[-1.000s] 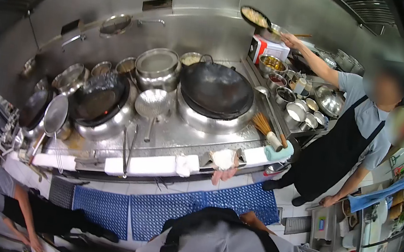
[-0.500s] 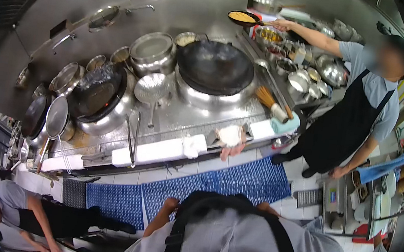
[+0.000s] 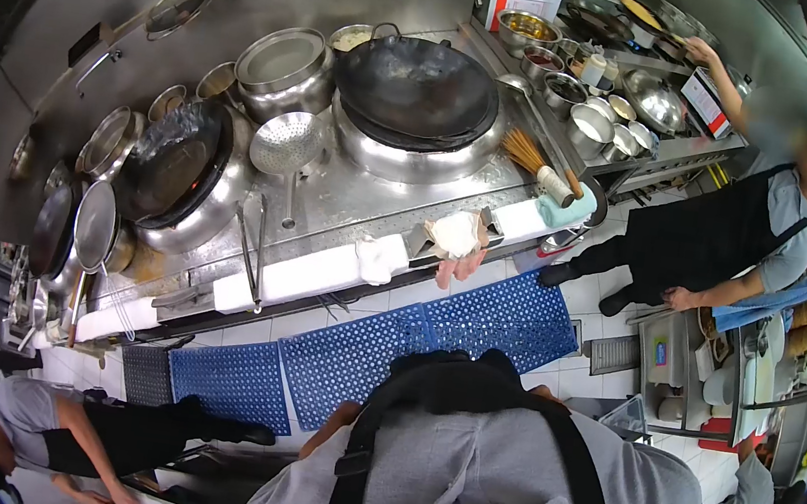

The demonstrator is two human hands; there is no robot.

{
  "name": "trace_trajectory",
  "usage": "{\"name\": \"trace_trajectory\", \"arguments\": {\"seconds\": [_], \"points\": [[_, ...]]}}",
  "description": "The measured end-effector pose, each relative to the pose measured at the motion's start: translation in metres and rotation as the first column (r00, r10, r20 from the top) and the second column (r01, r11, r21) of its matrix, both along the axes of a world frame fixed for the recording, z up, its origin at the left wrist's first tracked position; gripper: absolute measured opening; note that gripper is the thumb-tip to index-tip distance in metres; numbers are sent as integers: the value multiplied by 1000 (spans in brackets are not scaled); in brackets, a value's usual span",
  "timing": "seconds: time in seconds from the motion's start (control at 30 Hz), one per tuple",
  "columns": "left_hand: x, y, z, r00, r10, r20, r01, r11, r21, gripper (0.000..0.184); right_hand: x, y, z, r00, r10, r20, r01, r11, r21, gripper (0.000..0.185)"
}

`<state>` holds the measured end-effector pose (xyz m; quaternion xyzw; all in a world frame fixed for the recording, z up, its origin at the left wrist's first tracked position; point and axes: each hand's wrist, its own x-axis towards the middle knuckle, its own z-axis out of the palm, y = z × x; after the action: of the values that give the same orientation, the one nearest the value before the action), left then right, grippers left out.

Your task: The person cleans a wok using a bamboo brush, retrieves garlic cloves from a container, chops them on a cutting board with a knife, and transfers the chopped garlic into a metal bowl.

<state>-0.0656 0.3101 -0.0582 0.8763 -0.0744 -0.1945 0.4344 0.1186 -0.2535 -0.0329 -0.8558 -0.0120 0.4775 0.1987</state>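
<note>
My left hand (image 3: 345, 413) hangs low at the left side of my black apron (image 3: 448, 383), its fingers mostly hidden. My right hand (image 3: 547, 397) shows only as a small patch at the apron's other side. I cannot make out anything held in either hand. Ahead of me is a steel cooking range (image 3: 359, 201) with a large black wok (image 3: 418, 93) on a round burner. A second wok (image 3: 177, 169) sits farther left. A perforated ladle (image 3: 287, 145) lies between them, and a bamboo brush (image 3: 528, 157) rests at the range's right end.
At right a co-worker (image 3: 718, 230) holds a frying pan (image 3: 642, 16) with yellow food over the back stove. Another person (image 3: 89, 430) bends at lower left. Blue mats (image 3: 362, 343) cover the floor before the range. Steel bowls (image 3: 592, 129) and shelves (image 3: 745, 344) stand at right.
The co-worker at right has swung the frying pan rightward and back to the rear stove. My view has shifted slightly; my hands stay low at my sides.
</note>
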Motion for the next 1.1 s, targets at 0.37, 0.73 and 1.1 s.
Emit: {"name": "trace_trajectory", "arguments": {"seconds": [0.37,0.73,1.1], "points": [[126,-17,80,855,-32,-518,185,951,247,34,31,5,34,995,-54,86,54,999,5,23],[360,-119,325,953,201,228,-154,966,-206,28,239,38,155,745,-328,581,129,925,358,26],[619,-167,344,761,379,527,-613,686,392,34,484,71,213,505,180,844,-67,983,-169,69]]}}
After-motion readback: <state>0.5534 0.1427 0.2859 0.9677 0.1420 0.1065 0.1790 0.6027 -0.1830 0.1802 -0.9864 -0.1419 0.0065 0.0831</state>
